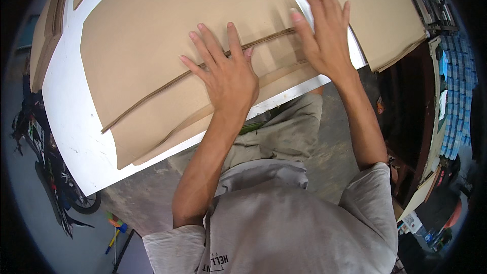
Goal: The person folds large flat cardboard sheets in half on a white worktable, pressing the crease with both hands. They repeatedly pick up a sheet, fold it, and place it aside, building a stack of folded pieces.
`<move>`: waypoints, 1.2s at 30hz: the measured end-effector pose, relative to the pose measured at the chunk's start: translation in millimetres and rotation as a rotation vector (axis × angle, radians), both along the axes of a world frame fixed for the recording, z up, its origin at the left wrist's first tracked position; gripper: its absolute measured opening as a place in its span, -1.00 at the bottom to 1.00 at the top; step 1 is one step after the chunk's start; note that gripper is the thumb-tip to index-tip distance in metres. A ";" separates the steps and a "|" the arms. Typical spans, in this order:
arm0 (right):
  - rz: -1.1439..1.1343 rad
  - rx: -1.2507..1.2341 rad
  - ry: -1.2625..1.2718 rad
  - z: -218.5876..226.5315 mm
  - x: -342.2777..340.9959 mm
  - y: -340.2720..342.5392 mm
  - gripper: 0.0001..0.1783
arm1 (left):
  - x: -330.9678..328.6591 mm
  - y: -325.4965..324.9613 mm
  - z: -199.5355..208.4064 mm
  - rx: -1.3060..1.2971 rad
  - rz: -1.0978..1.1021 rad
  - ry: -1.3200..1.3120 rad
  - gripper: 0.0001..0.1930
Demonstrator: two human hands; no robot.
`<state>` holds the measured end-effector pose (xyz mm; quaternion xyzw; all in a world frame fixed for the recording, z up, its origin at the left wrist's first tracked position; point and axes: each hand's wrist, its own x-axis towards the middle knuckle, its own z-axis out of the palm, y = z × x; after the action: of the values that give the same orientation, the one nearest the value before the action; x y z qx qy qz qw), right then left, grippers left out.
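Large sheets of brown paper or thin card point(167, 35) lie layered before me. A thin darker brown band point(147, 100) runs slantwise across them; I cannot tell whether it is a separate strip or the edge of a stack. My left hand point(231, 81) lies over this band with its fingers spread, gripping nothing. Near the band's right end is my right hand point(327, 40), fingers stretched out and thumb apart, at the right edge of the sheets. Whether its palm touches the paper is hidden. Lower layers of brown sheet point(190, 122) curl slightly along the near edge.
The sheets rest on a white tabletop point(66, 122). Another stack of brown sheets point(380, 15) is at the right, and brown boards point(48, 40) stand at the far left. A bicycle point(56, 177) is on the floor left. Blue stacked items point(459, 96) line the right side.
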<state>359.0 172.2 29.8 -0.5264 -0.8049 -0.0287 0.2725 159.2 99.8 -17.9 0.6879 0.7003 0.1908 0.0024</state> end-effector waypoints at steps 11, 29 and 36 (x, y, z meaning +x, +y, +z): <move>-0.033 -0.076 -0.169 -52.9 -3.8 11.0 -0.25 | -1.1 0.6 1.0 0.004 0.003 -0.014 -0.36; 0.127 -0.060 0.486 -16.4 -2.3 9.8 -0.36 | 51.2 29.5 -6.4 0.131 -0.112 -0.064 -0.45; 0.251 0.143 0.637 -15.6 -45.0 -9.7 -0.33 | 47.7 33.0 -6.0 0.158 -0.102 -0.136 -0.42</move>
<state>314.0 162.5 14.2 -0.3856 -0.7337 0.1146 0.5476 206.9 132.8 -23.8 0.7061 0.6455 0.2912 0.0051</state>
